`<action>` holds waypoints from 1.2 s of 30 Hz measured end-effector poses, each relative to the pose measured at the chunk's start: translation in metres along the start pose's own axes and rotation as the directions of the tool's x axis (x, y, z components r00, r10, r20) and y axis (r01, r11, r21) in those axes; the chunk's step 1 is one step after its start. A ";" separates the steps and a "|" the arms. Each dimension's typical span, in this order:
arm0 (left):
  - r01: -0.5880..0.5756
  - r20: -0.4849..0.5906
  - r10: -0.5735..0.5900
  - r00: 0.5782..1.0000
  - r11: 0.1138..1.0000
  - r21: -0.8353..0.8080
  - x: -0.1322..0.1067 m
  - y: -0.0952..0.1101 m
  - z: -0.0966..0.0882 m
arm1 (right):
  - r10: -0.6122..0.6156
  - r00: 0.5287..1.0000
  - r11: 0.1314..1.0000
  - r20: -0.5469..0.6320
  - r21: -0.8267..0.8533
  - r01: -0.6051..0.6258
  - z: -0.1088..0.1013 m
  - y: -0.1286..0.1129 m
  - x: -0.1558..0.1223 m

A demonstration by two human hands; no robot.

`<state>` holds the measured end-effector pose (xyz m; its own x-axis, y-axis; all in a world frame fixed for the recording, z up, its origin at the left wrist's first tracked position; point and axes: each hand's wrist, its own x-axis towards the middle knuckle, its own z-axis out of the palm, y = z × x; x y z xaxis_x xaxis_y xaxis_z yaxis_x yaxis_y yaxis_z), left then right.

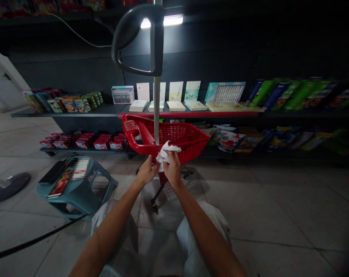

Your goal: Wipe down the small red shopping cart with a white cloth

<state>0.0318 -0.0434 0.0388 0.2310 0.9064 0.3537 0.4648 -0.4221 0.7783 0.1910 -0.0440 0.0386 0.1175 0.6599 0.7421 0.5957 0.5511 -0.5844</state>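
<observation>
A crumpled white tissue (164,153) is pinched in the fingers of my right hand (173,169), against the back of a red plastic shopping cart (188,148). My left hand (146,171) is beside it at the cart's back, fingers bent and thumb close to the tissue's left edge. What those left fingers grip is hidden. The cart has a red basket with a latticed wall, and wheels on dark legs. A grey pole (156,104) rises in front of it, topped by a dark looped handle (138,42).
A blue-green plastic stool (79,192) at left carries a dark flat object and a colourful printed item. Behind the cart, a shelf (105,110) holds books, pen sets and boxes, with snack bags lower down. A black cable (41,240) crosses the tiled floor.
</observation>
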 end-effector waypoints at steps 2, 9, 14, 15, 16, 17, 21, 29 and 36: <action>0.015 -0.001 -0.015 1.000 1.000 -0.009 0.000 0.001 0.000 | 0.030 0.999 0.999 -0.026 0.013 -0.030 0.005 0.003 -0.003; 0.007 -0.070 -0.010 0.997 0.999 -0.035 0.001 -0.007 0.004 | 0.154 0.988 0.988 -0.015 0.022 -0.154 0.027 0.024 -0.021; 0.004 -0.055 -0.005 0.998 1.000 -0.024 0.006 -0.014 0.007 | 0.219 0.975 0.976 0.043 -0.001 -0.219 0.039 0.040 -0.028; 0.008 -0.061 -0.009 0.998 1.000 -0.019 0.008 -0.015 0.007 | 0.222 0.974 0.975 0.049 0.001 -0.222 0.041 0.041 -0.029; 0.011 -0.068 -0.012 0.998 1.000 -0.011 0.009 -0.016 0.006 | 0.220 0.974 0.975 0.051 0.008 -0.221 0.043 0.042 -0.030; 0.013 -0.078 -0.013 0.997 1.000 0.002 0.011 -0.017 0.006 | 0.215 0.975 0.976 0.049 0.018 -0.216 0.045 0.041 -0.031; 0.039 -0.117 -0.032 0.993 0.997 0.064 0.019 -0.023 0.001 | 0.180 0.983 0.983 0.040 0.036 -0.182 0.053 0.034 -0.041; 0.145 -0.222 -0.133 0.966 0.989 0.041 0.032 -0.031 -0.004 | 0.054 0.983 0.994 0.176 0.080 -0.069 0.057 0.013 -0.044; 0.080 -0.160 -0.081 0.984 0.997 -0.016 0.028 -0.032 -0.001 | 0.119 0.990 0.989 0.074 0.079 -0.125 0.057 0.027 -0.041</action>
<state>0.0224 -0.0045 0.0248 0.0531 0.9285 0.3675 0.4684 -0.3482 0.8120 0.1570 -0.0275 -0.0261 0.1286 0.7567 0.6410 0.5120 0.5029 -0.6964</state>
